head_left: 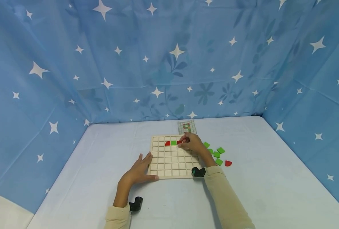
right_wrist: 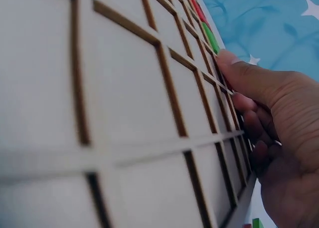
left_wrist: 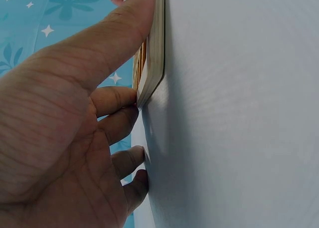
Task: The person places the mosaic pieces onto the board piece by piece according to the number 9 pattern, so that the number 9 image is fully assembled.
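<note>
A wooden grid board (head_left: 168, 165) lies on the white table, with raised strips dividing its square cells. In one of its far rows sit a red quarter-round tile (head_left: 167, 143) and, beside it, a green square tile (head_left: 173, 143). My right hand (head_left: 191, 142) reaches over the board and pinches another red tile (head_left: 179, 142) at the cell right of the green one; the fingers partly cover it. At the near left corner my left hand (head_left: 139, 170) rests against the board, fingers spread along the left edge and thumb at the front edge (left_wrist: 158, 43).
Several loose green tiles (head_left: 216, 154) and a red quarter-round tile (head_left: 228, 163) lie right of the board. Behind it is a small card (head_left: 183, 130) with a coloured grid pattern. A blue star-patterned curtain (head_left: 146, 73) hangs around the table (head_left: 272, 190).
</note>
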`<state>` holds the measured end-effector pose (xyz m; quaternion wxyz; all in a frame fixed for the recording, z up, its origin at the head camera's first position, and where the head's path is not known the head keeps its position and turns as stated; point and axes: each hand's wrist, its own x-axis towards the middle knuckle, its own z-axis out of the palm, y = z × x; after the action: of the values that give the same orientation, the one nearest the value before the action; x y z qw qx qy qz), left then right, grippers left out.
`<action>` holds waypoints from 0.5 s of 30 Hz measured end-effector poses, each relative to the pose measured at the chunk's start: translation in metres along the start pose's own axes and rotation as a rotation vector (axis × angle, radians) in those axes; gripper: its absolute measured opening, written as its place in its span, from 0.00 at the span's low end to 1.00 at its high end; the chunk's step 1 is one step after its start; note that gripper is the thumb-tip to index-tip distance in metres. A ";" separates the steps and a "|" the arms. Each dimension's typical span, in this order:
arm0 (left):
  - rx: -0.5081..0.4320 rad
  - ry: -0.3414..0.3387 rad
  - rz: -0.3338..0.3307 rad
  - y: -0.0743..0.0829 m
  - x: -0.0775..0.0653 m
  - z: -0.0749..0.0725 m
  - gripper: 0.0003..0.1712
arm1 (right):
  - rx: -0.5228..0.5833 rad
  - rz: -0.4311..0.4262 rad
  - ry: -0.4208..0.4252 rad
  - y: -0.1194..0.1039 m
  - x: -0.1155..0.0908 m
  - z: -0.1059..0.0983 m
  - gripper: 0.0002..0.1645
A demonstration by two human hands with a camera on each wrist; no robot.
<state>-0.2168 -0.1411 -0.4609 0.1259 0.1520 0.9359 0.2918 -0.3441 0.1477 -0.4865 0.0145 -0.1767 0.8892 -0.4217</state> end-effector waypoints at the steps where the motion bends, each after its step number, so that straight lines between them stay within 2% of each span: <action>1: 0.001 0.001 0.000 0.000 0.000 0.000 0.60 | 0.011 0.000 -0.007 0.001 0.000 -0.001 0.13; 9: -0.001 0.003 0.002 0.001 0.001 0.002 0.60 | 0.035 -0.012 -0.006 0.004 -0.002 -0.003 0.11; 15: 0.002 0.001 0.002 0.000 0.001 0.001 0.60 | 0.018 -0.069 0.017 0.003 -0.002 -0.001 0.12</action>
<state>-0.2175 -0.1400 -0.4620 0.1250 0.1530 0.9361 0.2910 -0.3440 0.1512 -0.4883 -0.0059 -0.2034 0.8789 -0.4314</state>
